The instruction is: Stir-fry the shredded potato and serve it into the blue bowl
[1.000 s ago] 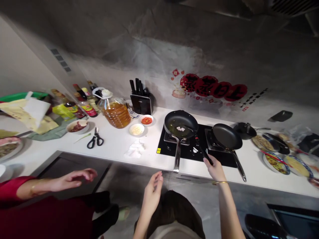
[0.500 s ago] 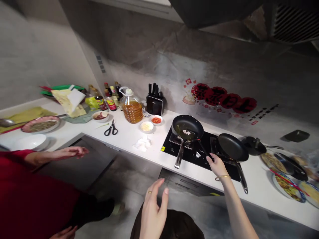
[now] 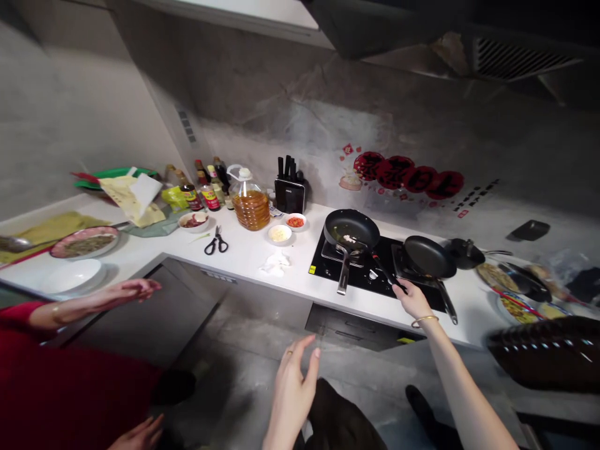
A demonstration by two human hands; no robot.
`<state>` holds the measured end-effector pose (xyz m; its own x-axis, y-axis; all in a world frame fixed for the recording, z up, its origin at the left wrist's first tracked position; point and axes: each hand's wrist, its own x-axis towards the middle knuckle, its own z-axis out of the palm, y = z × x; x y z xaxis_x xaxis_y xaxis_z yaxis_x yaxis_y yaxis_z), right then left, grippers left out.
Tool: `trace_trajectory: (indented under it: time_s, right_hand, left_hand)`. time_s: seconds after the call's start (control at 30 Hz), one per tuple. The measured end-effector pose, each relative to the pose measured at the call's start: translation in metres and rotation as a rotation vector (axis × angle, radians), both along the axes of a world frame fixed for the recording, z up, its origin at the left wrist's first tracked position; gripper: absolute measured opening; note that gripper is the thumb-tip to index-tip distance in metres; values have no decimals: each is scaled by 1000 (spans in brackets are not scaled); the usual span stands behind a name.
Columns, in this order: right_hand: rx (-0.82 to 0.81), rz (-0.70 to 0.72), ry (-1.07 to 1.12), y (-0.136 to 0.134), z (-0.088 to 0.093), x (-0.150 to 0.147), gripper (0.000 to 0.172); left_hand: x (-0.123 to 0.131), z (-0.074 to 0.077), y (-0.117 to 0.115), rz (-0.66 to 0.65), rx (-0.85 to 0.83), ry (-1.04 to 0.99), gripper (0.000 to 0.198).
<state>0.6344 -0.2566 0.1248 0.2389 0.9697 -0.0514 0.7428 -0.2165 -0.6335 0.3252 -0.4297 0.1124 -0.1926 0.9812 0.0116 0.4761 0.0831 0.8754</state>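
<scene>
My right hand (image 3: 415,300) is closed round the dark handle of a spatula (image 3: 383,269), whose far end reaches into the left frying pan (image 3: 351,225). Small pale pieces (image 3: 349,239) lie in that pan, which sits on the black cooktop (image 3: 328,269) with its metal handle towards me. Below the counter's front edge, my left hand (image 3: 295,381) hangs in the air with thumb and fingers apart, holding nothing. A second frying pan (image 3: 429,256) rests on the right burner.
A person in red (image 3: 70,387) stands at the left, one hand over the counter edge. Scissors (image 3: 216,242), an oil jug (image 3: 252,209), small bowls (image 3: 280,234) and a knife block (image 3: 289,195) stand left of the cooktop. A dark blurred object (image 3: 548,353) is at the right.
The view has shifted slightly, and a dark blurred object has come in at the right. The pale pieces sit a little further left in the pan. My right hand keeps its grip.
</scene>
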Motion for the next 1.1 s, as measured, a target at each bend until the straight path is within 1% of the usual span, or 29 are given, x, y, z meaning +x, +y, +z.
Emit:
trace_trajectory:
  time_s: [0.1, 0.2, 0.3, 0.4, 0.47, 0.57, 0.73, 0.9, 1.0, 1.1]
  right_hand:
    - [-52, -6, 64, 14, -2, -7, 52]
    - [-70, 4, 26, 40, -1, -12, 45]
    - [-88, 25, -49, 74, 0, -16, 38]
    - [-104, 61, -126, 105, -2, -18, 34]
    - [-117, 90, -167, 121, -3, -19, 33]
    - [-141, 136, -212, 137, -5, -18, 31]
    - [-143, 187, -269, 150, -3, -16, 33]
    - [-115, 190, -310, 155, -2, -19, 37]
    - [-127, 184, -320, 153, -3, -20, 37]
    - [-140, 172, -321, 140, -2, -17, 37]
  left_hand:
    - [-12, -10, 10, -24, -21, -24, 35]
    - [-9, -13, 31, -59, 10, -23, 35]
    - [5, -14, 58, -66, 38, -12, 35]
    - [24, -17, 83, -44, 65, -18, 35]
    - [35, -20, 96, -27, 75, -30, 34]
    - [47, -23, 108, 1, 69, -46, 34]
    - [52, -27, 117, 43, 67, -42, 33]
    - [45, -26, 121, 31, 53, -21, 32]
    - [36, -22, 122, 22, 48, -4, 32]
    - [26, -19, 122, 7, 50, 9, 32]
